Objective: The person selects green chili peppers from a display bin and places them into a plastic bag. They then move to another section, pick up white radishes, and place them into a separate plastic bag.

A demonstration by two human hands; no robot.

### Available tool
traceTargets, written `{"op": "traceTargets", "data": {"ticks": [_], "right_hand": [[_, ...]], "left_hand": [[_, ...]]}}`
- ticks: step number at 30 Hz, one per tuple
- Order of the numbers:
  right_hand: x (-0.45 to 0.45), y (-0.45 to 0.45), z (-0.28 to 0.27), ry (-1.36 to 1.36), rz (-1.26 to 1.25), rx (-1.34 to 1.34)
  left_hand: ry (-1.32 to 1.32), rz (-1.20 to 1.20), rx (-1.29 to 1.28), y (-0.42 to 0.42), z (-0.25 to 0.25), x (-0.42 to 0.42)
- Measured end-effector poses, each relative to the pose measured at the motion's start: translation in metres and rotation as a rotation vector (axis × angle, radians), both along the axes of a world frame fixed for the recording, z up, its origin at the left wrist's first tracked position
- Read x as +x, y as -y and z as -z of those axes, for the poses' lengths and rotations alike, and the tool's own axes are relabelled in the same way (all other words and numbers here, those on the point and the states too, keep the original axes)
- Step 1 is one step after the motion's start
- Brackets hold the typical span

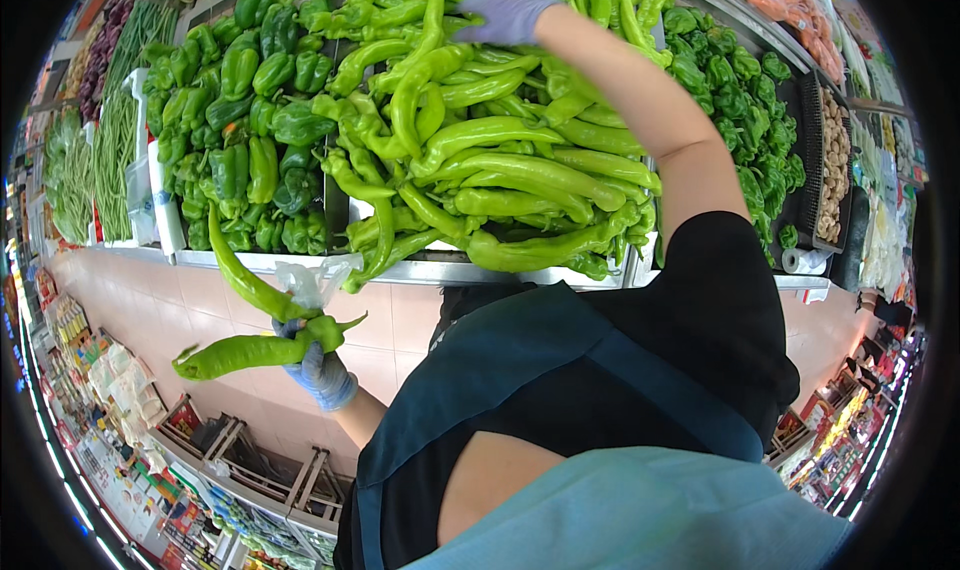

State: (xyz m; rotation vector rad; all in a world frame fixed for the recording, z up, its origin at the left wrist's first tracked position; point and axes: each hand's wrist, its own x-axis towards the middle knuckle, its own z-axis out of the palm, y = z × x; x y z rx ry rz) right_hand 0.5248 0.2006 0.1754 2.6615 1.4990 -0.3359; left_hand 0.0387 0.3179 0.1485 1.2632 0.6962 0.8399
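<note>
My left hand [321, 375], in a bluish disposable glove, grips two long green peppers out in front of the stall's edge. One long pepper [240, 356] points left across the fingers; the other pepper [244, 277] slants up toward the bell peppers. Just above this hand is a crumpled translucent plastic bag [311, 281]; whether the fingers hold it is hidden. At the far side of a big heap of long light-green peppers [510, 172], my right hand [510, 7] in a purple glove lies over the peppers with fingers spread. The picture's top edge cuts off part of it.
Green bell peppers [247, 112] fill the bin on the left. Darker green peppers [739, 112] lie to the right, beside a black basket of mushrooms [832, 165]. Long beans [120, 157] hang farther left. A metal rim [442, 272] edges the stall above the tiled floor [367, 315].
</note>
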Motion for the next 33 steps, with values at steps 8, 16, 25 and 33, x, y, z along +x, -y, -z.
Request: {"op": "traceTargets", "data": {"ticks": [8, 16, 25, 33], "right_hand": [[0.088, 0.083, 0.043, -0.073, 0.105, 0.146], [0.077, 0.148, 0.063, -0.231, 0.283, 0.74], [0.024, 0.109, 0.009, -0.49, -0.238, 0.592], [0.178, 0.038, 0.066, -0.083, 0.541, 0.119]], "left_hand": [[0.002, -0.04, 0.012, 0.005, 0.001, -0.005], [0.015, 0.01, 0.002, 0.004, 0.0, -0.005], [-0.007, -0.013, 0.026, 0.005, 0.001, 0.004], [-0.029, -0.022, 0.048, 0.014, -0.012, 0.012]]}}
